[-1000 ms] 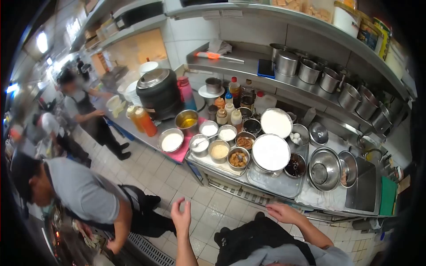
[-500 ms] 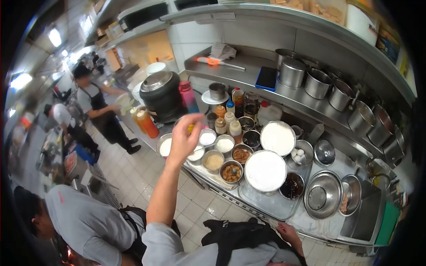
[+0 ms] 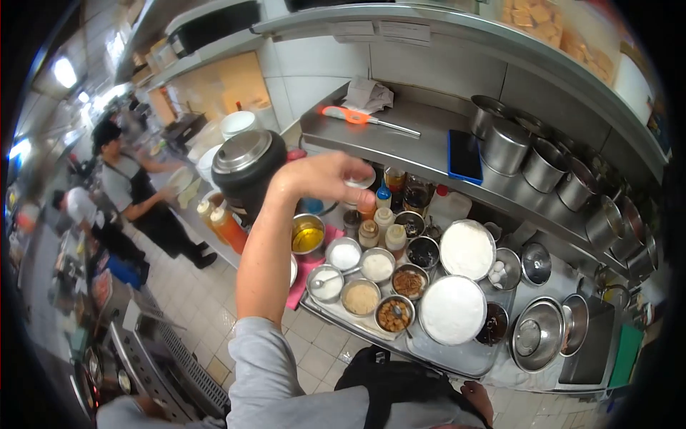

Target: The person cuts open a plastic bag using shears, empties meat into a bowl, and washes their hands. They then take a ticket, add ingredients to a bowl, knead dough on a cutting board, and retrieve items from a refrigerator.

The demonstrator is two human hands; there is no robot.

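Note:
My left hand is stretched over the back of the counter, palm down, with thumb and fingers apart. It hides most of a white saucer and whatever stands on it. Just below the fingers are squeeze bottles and a blue-capped bottle. Under my forearm sits a metal pot of yellow liquid on a pink cloth. Bowls of white powder and brown chunks stand nearby. My right hand hangs low by the counter's front edge, its fingers mostly hidden.
Two large round containers of white powder stand right of the bowls. Beyond are colanders and a sink. The shelf above holds an orange lighter, a phone and metal pots. A co-worker stands at left.
My left hand has gone from raised and curled to stretched rightward over the bottles, with its fingers apart. The view has shifted. The co-worker at lower left is mostly out of frame.

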